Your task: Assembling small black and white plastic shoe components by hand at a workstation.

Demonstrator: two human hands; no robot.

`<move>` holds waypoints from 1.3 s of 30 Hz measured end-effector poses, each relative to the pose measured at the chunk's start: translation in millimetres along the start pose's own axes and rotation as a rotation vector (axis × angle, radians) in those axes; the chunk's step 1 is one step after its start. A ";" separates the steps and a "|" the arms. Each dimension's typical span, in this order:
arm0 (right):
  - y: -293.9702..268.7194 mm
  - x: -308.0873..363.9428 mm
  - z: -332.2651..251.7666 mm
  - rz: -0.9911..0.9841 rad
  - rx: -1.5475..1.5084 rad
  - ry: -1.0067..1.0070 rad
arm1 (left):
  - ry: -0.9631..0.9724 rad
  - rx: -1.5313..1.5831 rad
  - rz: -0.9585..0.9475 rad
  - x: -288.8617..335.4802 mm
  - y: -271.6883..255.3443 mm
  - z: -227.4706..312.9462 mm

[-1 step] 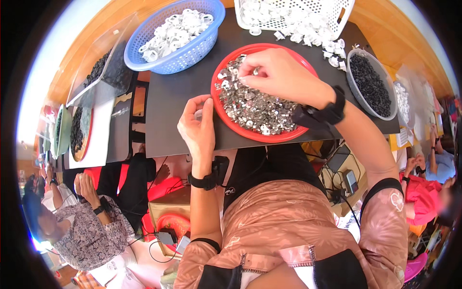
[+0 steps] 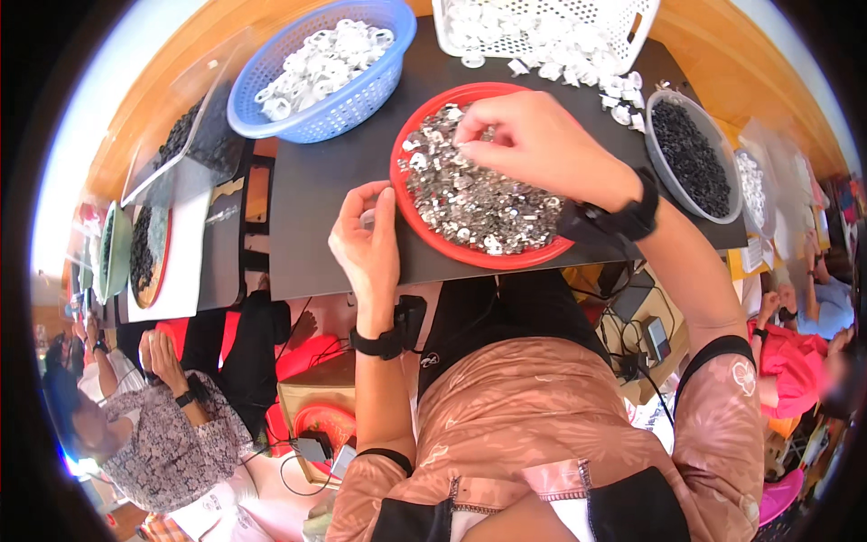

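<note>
Small shiny metal pieces (image 2: pixel 479 206) lie heaped in a round red tray (image 2: pixel 492 262) on the dark tabletop (image 2: pixel 316 208), and the person's right hand (image 2: pixel 533 140) hangs over them, its fingertips drawn into a narrow pinch toward the tray's ten o'clock; whether they grip a piece cannot be told. Each piece should be light, stiff and hard to break, probably slick and inclined to slide against its neighbours, so a fingertip pinch on opposite edges of one lying on top looks surest. The heap shares no heading: pieces lie jumbled, flat and tilted, too small for any single long axis to be read, though the visible spread runs roughly from eleven to five o'clock. Just outside the rim at eight o'clock, the left hand (image 2: pixel 366 237) is curled, thumb and fingers close about a pale piece (image 2: pixel 368 217), seemingly plastic. Farther out, a blue basket (image 2: pixel 348 113) of white plastic fittings (image 2: pixel 321 70) stands at ten o'clock, a white basket (image 2: pixel 643 36) at one with loose fittings spilling beside it, and a grey bowl (image 2: pixel 671 185) of black pieces (image 2: pixel 688 154) at three.
</note>
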State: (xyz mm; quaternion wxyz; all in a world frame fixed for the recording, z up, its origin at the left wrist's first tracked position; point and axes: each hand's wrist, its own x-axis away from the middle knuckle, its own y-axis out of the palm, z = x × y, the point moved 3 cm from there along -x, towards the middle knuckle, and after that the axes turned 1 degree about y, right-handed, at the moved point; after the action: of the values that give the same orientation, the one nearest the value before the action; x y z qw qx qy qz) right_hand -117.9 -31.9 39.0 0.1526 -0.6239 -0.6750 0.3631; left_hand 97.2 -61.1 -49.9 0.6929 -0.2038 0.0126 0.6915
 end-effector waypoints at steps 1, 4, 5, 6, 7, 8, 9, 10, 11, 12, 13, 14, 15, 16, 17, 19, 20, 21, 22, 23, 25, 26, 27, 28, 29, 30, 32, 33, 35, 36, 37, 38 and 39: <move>-15.7 13.7 -6.3 0.104 0.009 -0.007 | 0.001 0.019 0.002 0.7 -1.3 2.5; -63.9 50.7 -14.6 0.367 -0.158 0.077 | -0.014 0.101 -0.017 1.0 0.0 7.2; -79.2 61.8 -23.1 0.503 0.006 0.100 | -0.004 0.104 -0.012 0.6 0.0 5.3; -87.2 72.3 -19.0 0.575 0.021 0.097 | -0.024 0.112 -0.015 0.5 -0.7 2.4; -97.4 84.9 -15.5 0.655 0.040 0.093 | -0.038 0.123 -0.024 -0.3 0.2 2.5; -99.4 96.4 -5.6 0.680 0.043 0.122 | -0.043 0.115 -0.031 -0.2 0.2 4.4; -90.1 103.8 11.4 0.677 0.032 0.200 | -0.033 0.120 -0.024 -0.7 1.4 3.9; -75.8 114.8 33.3 0.673 0.018 0.280 | -0.032 0.122 -0.026 -0.3 3.2 4.2; -60.5 131.0 57.9 0.505 0.022 0.438 | -0.030 0.129 -0.034 -0.4 6.3 6.4; -46.2 146.8 81.4 0.464 -0.014 0.391 | -0.022 0.138 -0.059 -2.2 7.0 7.8; -45.6 152.1 75.0 0.471 0.051 0.430 | -0.023 0.097 -0.053 -0.1 3.7 6.0; -46.9 153.9 78.5 0.500 0.021 0.479 | -0.024 0.056 -0.047 1.3 2.0 4.6; -48.6 155.2 82.5 0.530 -0.009 0.527 | -0.024 0.057 -0.052 1.7 2.3 4.0; -50.4 156.4 83.7 0.541 -0.007 0.537 | -0.033 0.065 -0.048 0.6 3.3 3.2; -52.1 156.1 84.8 0.517 -0.027 0.534 | -0.042 0.074 -0.044 -0.3 4.3 2.7; -54.3 155.5 86.2 0.498 -0.048 0.535 | -0.028 0.067 -0.045 -0.2 4.3 4.0; -53.8 153.9 86.0 0.453 -0.035 0.508 | -0.018 0.057 -0.032 0.5 3.5 5.4; -52.6 152.4 84.8 0.408 -0.023 0.481 | -0.007 0.046 -0.018 1.1 3.7 7.3; -51.2 150.2 80.7 0.389 -0.023 0.463 | -0.006 0.045 -0.024 1.1 4.5 8.8; -49.7 149.1 77.7 0.392 -0.026 0.467 | -0.023 -0.015 -0.042 0.8 6.1 10.9; -44.4 144.2 69.8 0.315 0.028 0.375 | -0.056 -0.138 -0.074 -0.5 7.7 15.4; -41.9 142.2 68.4 0.281 0.051 0.365 | -0.054 -0.142 -0.075 -1.4 7.7 17.8; -40.5 140.6 67.3 0.283 0.047 0.365 | -0.040 -0.264 -0.085 -2.4 8.0 20.1; -39.5 139.6 66.5 0.270 0.067 0.363 | -0.025 -0.384 -0.095 -2.5 8.8 21.6; -38.6 138.9 66.1 0.256 0.088 0.361 | -0.023 -0.386 -0.097 -2.8 6.7 19.8; -38.1 138.8 66.6 0.258 0.085 0.361 | -0.028 -0.347 -0.054 -4.0 0.7 14.7; -36.5 140.7 70.7 0.258 0.097 0.358 | 0.006 -0.314 0.000 -4.3 -7.0 6.3; -36.0 140.9 71.8 0.260 0.096 0.361 | 0.007 -0.315 -0.003 -3.0 -8.8 3.8; -35.3 136.9 69.9 0.250 0.171 0.320 | 0.046 -0.348 0.065 -0.8 -14.6 6.5; -33.6 134.1 70.5 0.249 0.168 0.318 | 0.056 -0.319 0.089 0.9 -14.4 7.2; -32.1 131.0 71.0 0.257 0.187 0.311 | 0.057 -0.320 0.089 0.5 -14.7 6.3; -31.0 128.8 72.1 0.264 0.207 0.304 | 0.035 -0.277 0.077 -0.6 -15.2 3.9; -29.7 127.8 75.5 0.266 0.206 0.304 | 0.013 -0.234 0.065 -1.1 -15.0 2.0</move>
State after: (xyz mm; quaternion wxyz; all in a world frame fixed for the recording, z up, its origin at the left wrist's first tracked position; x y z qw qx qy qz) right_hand -211.8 68.6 -24.5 0.2665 -0.7359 -0.5154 0.3489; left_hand 111.1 -60.9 -43.7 0.6414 -0.2874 -0.0570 0.7090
